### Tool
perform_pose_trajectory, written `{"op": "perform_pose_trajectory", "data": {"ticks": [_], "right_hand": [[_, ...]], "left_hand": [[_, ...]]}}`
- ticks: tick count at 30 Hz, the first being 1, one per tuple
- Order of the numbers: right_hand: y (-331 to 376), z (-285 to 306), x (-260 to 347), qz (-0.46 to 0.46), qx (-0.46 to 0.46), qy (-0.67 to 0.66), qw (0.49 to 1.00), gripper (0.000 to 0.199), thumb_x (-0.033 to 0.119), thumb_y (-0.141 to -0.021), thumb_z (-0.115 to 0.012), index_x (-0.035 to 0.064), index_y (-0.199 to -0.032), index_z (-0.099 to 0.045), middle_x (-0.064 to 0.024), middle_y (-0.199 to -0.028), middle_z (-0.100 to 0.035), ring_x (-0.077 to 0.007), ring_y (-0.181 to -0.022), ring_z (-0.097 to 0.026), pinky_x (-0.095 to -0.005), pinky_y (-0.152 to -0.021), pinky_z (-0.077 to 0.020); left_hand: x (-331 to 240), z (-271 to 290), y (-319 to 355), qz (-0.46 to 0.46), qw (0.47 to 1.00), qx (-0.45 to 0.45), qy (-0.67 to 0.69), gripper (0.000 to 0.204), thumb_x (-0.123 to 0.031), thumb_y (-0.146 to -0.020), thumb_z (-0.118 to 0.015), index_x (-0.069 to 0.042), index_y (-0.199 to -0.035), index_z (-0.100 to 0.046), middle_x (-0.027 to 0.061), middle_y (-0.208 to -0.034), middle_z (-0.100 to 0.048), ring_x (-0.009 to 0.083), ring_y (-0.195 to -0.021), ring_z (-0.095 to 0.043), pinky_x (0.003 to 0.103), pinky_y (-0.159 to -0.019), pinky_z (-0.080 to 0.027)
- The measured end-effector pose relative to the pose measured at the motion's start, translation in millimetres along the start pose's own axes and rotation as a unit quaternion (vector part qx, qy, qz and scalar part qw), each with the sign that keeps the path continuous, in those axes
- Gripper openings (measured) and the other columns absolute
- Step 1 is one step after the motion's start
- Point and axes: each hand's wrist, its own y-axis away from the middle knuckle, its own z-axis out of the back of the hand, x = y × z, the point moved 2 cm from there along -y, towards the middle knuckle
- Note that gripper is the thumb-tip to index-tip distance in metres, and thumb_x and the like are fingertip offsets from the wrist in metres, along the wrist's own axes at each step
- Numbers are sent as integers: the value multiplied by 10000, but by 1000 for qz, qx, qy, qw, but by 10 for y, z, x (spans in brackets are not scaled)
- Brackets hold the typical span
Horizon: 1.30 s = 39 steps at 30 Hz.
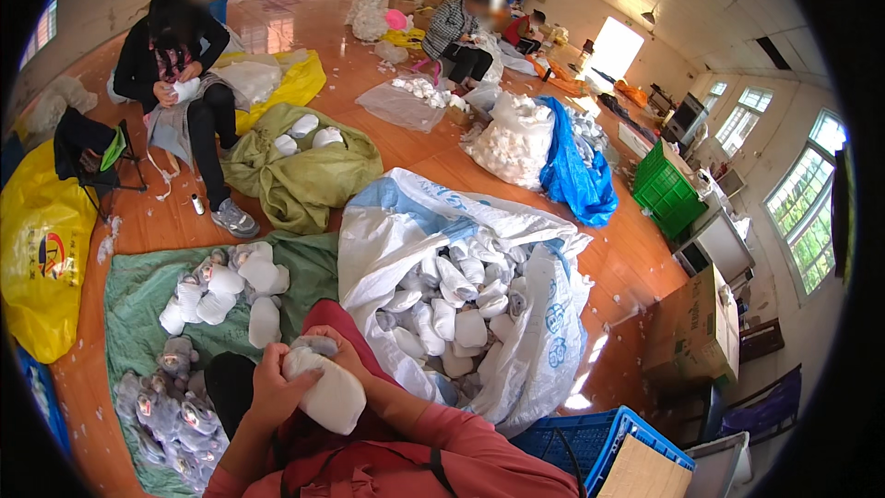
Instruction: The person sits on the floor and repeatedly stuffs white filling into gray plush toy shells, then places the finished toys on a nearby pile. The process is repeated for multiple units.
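Over my lap, both hands hold a white stuffed plush piece [334, 403] with a grey part at its upper end. My left hand [274, 385] grips its left side, thumb lying on the white fabric. From the far side, my right hand [339, 352] closes round the grey end; some of its fingers are hidden. On the green cloth [129, 295] to my left lie several white stuffed pieces [218, 306]. Nearer me on that cloth is a heap of grey plush pieces [171, 415]. A white woven sack [378, 221] stands open ahead, full of white and grey stuffed pieces [447, 318].
A blue crate [576, 438] with cardboard on it stands at my right, beyond it a large cardboard box [691, 332]. A seated co-worker [180, 65] handles a white piece by an olive sack [295, 180]. Farther off are a green crate [666, 186] and more seated people.
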Motion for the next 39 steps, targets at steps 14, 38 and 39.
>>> {"op": "perform_pose_trajectory", "data": {"ticks": [14,38,39], "right_hand": [[-175,-115,-22,140,-29,258,955,528,140,-852,-639,63,-1336,-442,-66,-1241,-538,-199,-1164,-533,-341,-1029,-427],[159,-301,1205,-142,188,448,862,828,475,-767,-773,8,-1342,-403,-121,-1249,-490,-199,-1190,-468,-331,-1015,-382],[160,-285,1201,-149,190,450,860,831,457,-758,-786,5,-1341,-404,-123,-1243,-496,-200,-1183,-476,-328,-1007,-390]], "left_hand": [[-427,-425,204,-142,929,-56,-338,916,-382,-585,-858,-113,-1348,-427,305,-1244,-408,492,-1130,-445,535,-935,-402],[-15,-54,-136,-42,981,189,6,673,-37,-592,-803,-140,-1216,-573,95,-1174,-594,263,-1087,-593,357,-941,-470],[54,-100,-160,-61,982,176,-11,684,-34,-589,-809,-133,-1223,-571,88,-1182,-590,251,-1086,-595,350,-942,-472]]}}
